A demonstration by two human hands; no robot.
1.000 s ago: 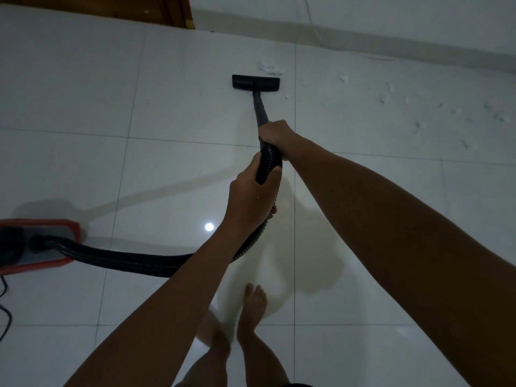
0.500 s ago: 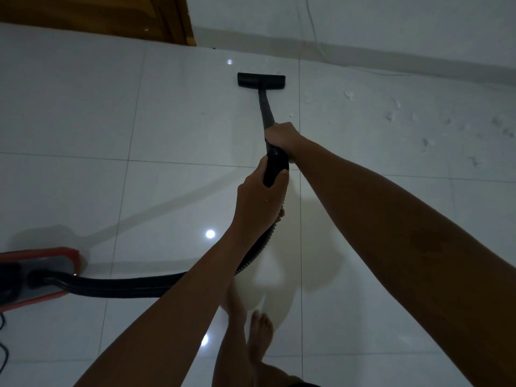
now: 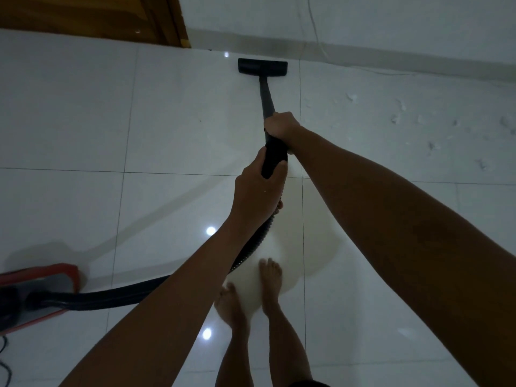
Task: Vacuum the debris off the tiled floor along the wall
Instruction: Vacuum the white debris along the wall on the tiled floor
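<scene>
A black vacuum wand [image 3: 266,97] runs from my hands to its flat black nozzle [image 3: 262,66], which rests on the white tiled floor [image 3: 173,115] close to the base of the wall [image 3: 391,55]. My right hand [image 3: 280,125] grips the wand farther up. My left hand [image 3: 255,191] holds the thick handle end where the ribbed black hose [image 3: 111,297] joins. White debris crumbs [image 3: 402,115] lie scattered on the tiles to the right of the nozzle.
The red and grey vacuum body [image 3: 33,291] sits at the lower left with a cord beside it. A wooden door frame [image 3: 167,20] stands at the top left. A thin cable [image 3: 315,26] hangs down the wall. My bare feet [image 3: 251,291] stand below the hands.
The nozzle has slid forward over the small debris pile to the wall's base. I have stepped forward; both feet are now side by side. Both hands keep their grip.
</scene>
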